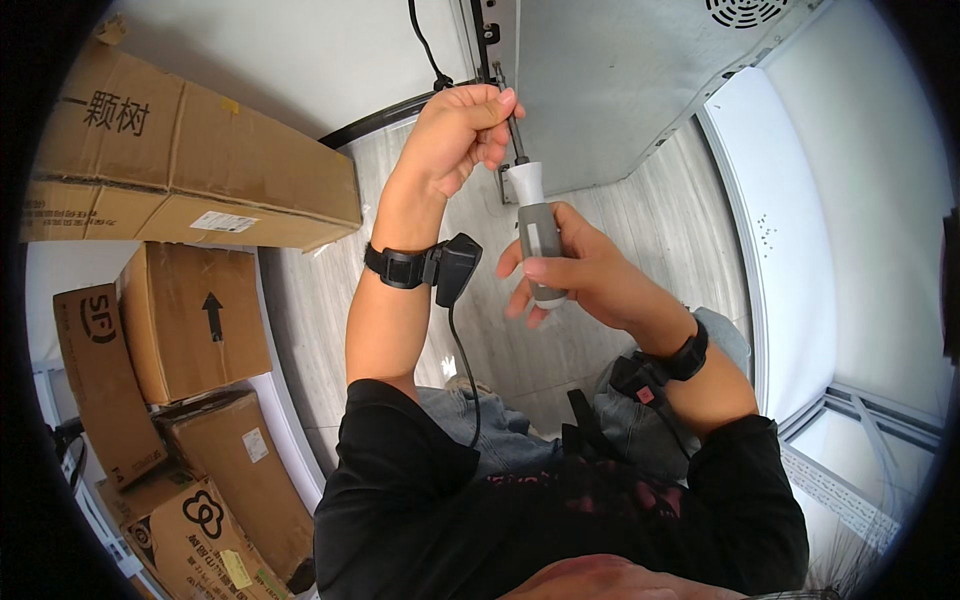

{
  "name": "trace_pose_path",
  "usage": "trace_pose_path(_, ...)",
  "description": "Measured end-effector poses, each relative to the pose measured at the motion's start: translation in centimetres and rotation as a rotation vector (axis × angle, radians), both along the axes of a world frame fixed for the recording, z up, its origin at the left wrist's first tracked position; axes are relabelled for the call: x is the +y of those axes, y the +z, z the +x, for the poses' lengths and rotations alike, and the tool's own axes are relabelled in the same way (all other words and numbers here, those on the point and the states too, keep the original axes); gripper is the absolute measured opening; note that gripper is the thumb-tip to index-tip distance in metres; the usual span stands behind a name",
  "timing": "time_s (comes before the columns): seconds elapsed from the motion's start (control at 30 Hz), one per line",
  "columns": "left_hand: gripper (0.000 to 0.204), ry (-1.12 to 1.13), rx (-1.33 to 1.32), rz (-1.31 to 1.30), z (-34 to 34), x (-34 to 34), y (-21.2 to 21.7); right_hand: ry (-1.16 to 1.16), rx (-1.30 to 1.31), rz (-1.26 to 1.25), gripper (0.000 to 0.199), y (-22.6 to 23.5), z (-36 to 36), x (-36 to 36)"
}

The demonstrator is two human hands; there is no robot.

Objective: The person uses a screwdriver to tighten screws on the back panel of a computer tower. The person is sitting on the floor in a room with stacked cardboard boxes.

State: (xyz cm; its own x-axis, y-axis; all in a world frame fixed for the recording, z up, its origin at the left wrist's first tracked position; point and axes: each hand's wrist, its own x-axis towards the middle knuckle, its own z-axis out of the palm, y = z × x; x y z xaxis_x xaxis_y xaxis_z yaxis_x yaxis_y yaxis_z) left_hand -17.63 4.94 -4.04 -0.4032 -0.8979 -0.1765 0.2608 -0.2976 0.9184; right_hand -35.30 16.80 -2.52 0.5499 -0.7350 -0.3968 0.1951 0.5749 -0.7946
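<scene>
Screwdriver (541, 232), one, grey-and-white handle: tip by the edge of the metal cabinet (600, 100), contact too small to tell. Right hand (598, 275): grasping the handle. Left hand (458, 130): thumb and fingers pinching the shaft.

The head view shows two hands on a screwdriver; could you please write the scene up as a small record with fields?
Tool: screwdriver, grey and white handle, slim metal shaft
Left hand: hand with thumb and fingers at the shaft
Right hand: hand around the handle
Tip: beside the edge of a grey metal panel; contact too small to tell
Worn: black strapped device on each wrist
Left side: cardboard boxes, stacked
Floor: grey, wood-look
</scene>
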Motion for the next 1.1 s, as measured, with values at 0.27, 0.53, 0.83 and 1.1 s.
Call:
trace_pose_path(0.27, 0.024, -0.011, 0.056, 0.022, -0.1, 0.1, 0.5, 0.051, -0.08, -0.018, 0.063, 1.4, -0.6, -0.2)
trace_pose_path(0.53, 0.023, -0.022, -0.035, -0.082, -0.2, -0.2, -0.3, 0.071, 0.213, -0.124, 0.06, 1.1, -0.3, -0.4)
trace_pose_path(0.83, 0.025, -0.083, -0.057, -0.094, 0.2, -0.3, 0.3, 0.046, 0.14, -0.08, 0.069, 0.3, 0.0, -0.4)
trace_pose_path(1.1, 0.03, 0.04, -0.21, -0.169, 0.2, -0.3, 0.0, 0.061, 0.546, -0.366, 0.056, -1.7, 1.2, -1.0)
